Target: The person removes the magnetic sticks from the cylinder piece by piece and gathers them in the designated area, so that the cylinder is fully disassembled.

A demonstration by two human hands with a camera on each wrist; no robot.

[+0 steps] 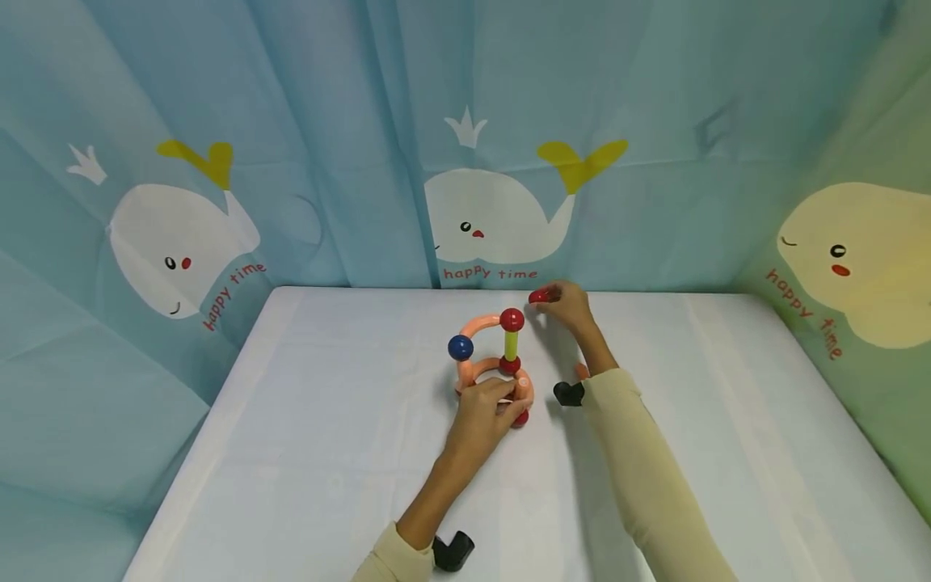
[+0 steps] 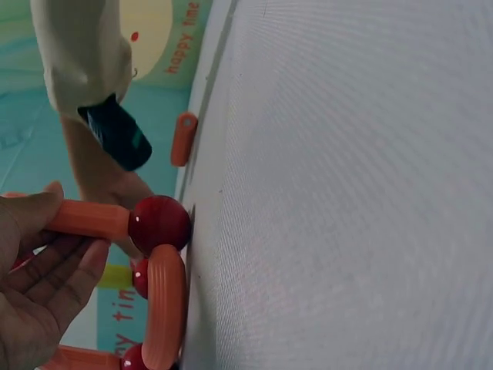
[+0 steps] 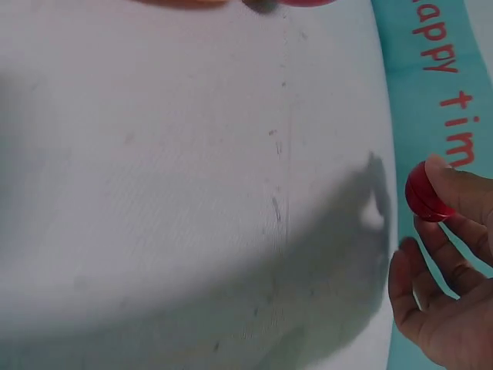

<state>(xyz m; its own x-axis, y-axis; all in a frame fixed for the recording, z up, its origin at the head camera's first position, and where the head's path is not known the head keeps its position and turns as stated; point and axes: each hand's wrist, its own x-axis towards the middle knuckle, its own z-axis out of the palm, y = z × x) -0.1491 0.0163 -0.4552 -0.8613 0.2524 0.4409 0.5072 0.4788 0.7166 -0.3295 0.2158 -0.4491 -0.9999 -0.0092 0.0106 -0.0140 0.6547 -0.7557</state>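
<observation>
Near the table's middle stands a structure of orange rods (image 1: 480, 325) and balls, with a blue ball (image 1: 461, 347) at its left. A yellow-green rod (image 1: 511, 345) stands upright between two red balls, the upper one (image 1: 512, 320) topping it. My left hand (image 1: 480, 416) pinches an upright orange rod (image 2: 92, 219), whose lower end meets a red ball (image 2: 160, 223) on the table. Beyond the structure, toward the far edge, my right hand (image 1: 570, 305) holds a loose red ball (image 3: 425, 193) between thumb and fingers, raised off the table.
A separate orange rod (image 2: 184, 139) lies on the table, partly hidden by the right sleeve in the head view. Black wrist cameras sit at the left wrist (image 1: 454, 552) and right wrist (image 1: 569, 394). Blue whale-print curtains (image 1: 349, 162) border the white table (image 1: 313, 453).
</observation>
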